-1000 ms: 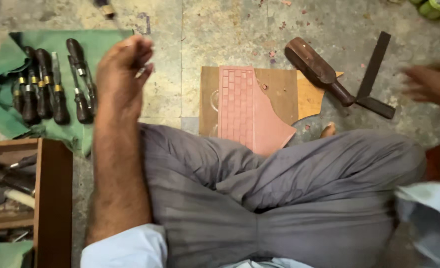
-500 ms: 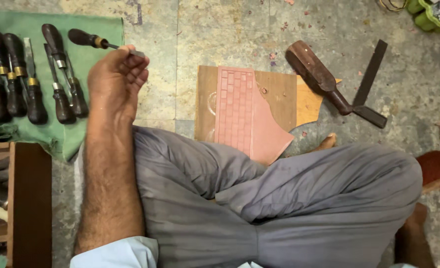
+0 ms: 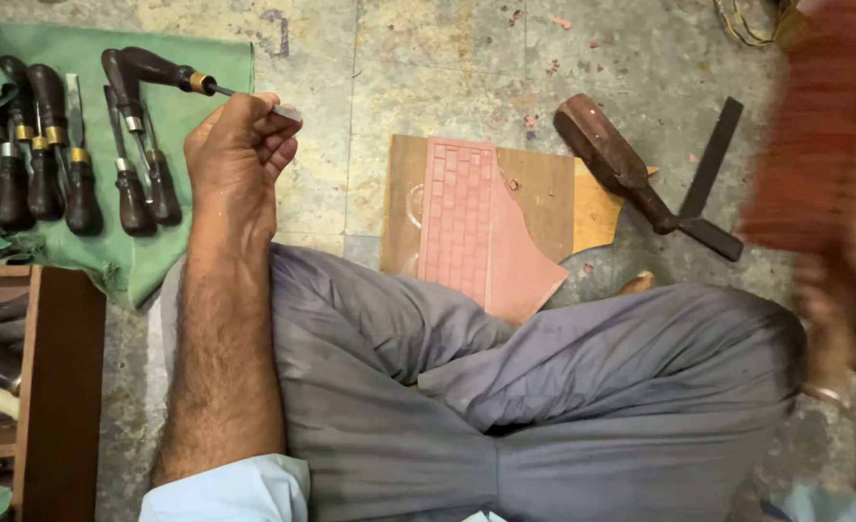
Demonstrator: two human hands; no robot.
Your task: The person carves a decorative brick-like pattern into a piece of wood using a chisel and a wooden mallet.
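Left hand [image 3: 238, 155]: fist closed round a slim, stiff carving chisel [image 3: 182, 77]; best gripped at its dark wooden handle.
Right hand [image 3: 839, 290]: blurred, grip unclear.

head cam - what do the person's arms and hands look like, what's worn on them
The left hand is bare, with no glove or ring showing, and the forearm behind it is bare and hairy up to a pale blue sleeve pushed back to about the elbow. The right hand is a motion-blurred smear at the frame's edge; a thin band seems to circle the wrist, and a bit of pale blue cloth shows below it.
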